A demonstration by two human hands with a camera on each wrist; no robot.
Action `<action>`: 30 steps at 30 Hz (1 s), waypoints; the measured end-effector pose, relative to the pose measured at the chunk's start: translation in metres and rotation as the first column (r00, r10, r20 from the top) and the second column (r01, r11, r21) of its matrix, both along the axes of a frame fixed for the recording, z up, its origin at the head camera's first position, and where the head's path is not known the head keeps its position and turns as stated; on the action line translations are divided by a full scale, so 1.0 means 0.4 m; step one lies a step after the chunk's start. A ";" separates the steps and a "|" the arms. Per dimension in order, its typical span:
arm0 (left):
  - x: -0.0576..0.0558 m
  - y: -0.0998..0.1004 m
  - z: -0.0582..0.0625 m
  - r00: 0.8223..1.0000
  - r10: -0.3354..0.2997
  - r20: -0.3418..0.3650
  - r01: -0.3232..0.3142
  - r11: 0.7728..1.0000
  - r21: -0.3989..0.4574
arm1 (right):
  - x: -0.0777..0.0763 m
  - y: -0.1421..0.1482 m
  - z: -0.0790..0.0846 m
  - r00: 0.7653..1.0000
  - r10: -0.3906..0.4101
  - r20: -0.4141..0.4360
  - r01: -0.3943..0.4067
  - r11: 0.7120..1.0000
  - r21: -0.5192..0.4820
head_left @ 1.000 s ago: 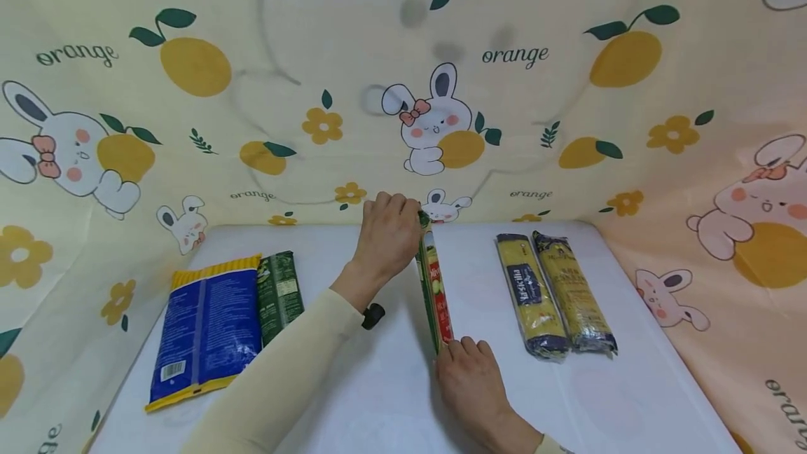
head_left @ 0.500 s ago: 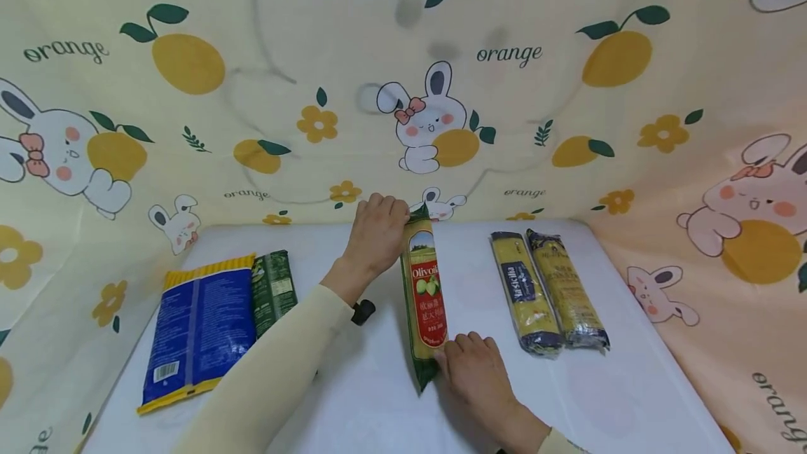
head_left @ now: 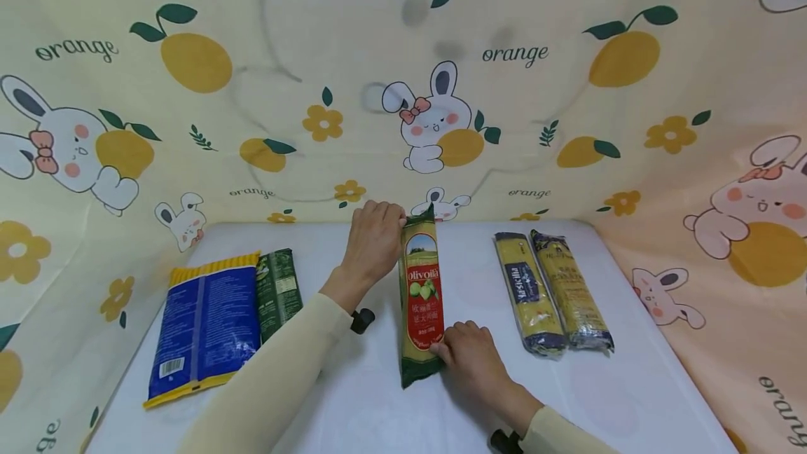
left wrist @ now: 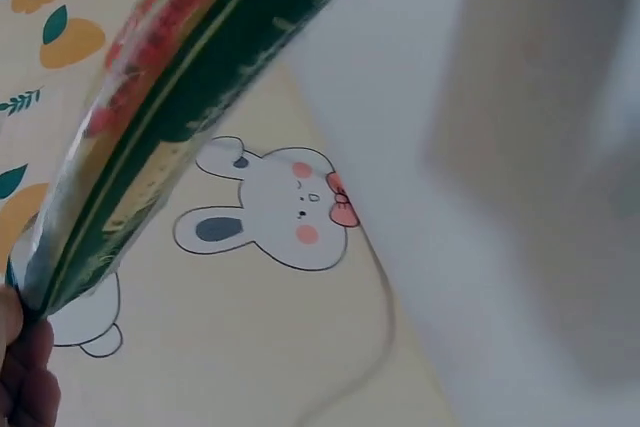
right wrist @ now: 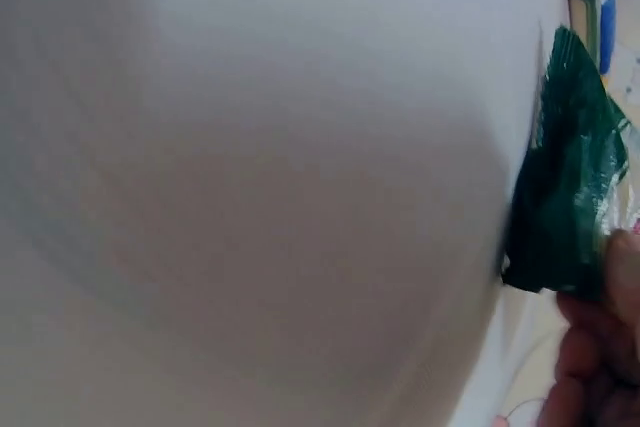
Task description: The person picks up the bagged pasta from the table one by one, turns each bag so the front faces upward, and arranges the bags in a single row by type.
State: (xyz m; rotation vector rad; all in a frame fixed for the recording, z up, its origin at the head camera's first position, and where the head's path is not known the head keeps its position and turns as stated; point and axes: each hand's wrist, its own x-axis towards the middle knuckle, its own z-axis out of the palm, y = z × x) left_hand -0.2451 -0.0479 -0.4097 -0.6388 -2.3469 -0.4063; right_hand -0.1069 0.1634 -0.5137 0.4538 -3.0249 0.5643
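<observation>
The left hand (head_left: 372, 240) pinches the far end of the Olivoilà packet (head_left: 424, 300); the right hand (head_left: 476, 356), fingers curled, grips its lower edge, seemingly to steady it, label up, over the middle of the tabletop (head_left: 353, 387). Leftward lie a blue bag (head_left: 211, 321) and green packet (head_left: 279, 289); rightward, two yellow packets (head_left: 529, 293), perhaps paired by likeness.

Head view: set above the near side of the table (head_left: 366, 412), facing forward and down; widest and farthest, taking in cloth (head_left: 302, 69), pack (head_left: 421, 300), left hand (head_left: 373, 240) and right hand (head_left: 476, 363). Left wrist view: close in, facing the pack's far end, print turned sideways behind, table at frame right. Right wrist view: close over the table, pack's near end at frame right. Shared: pack and table, all three; far end and cloth, head and left wrist.
</observation>
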 end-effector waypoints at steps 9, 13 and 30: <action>-0.037 -0.039 -0.030 0.993 0.107 -0.056 -0.113 0.985 -0.133 | 0.042 -0.017 0.041 0.910 0.157 -0.384 -0.052 0.961 0.271; -0.048 -0.044 -0.055 0.991 0.133 0.004 -0.129 0.967 -0.218 | 0.056 -0.026 0.048 0.892 0.184 -0.413 -0.048 0.947 0.318; -0.070 0.000 -0.113 0.985 0.126 0.114 -0.095 0.965 -0.243 | 0.062 -0.014 0.034 0.932 0.102 -0.349 0.037 0.928 0.371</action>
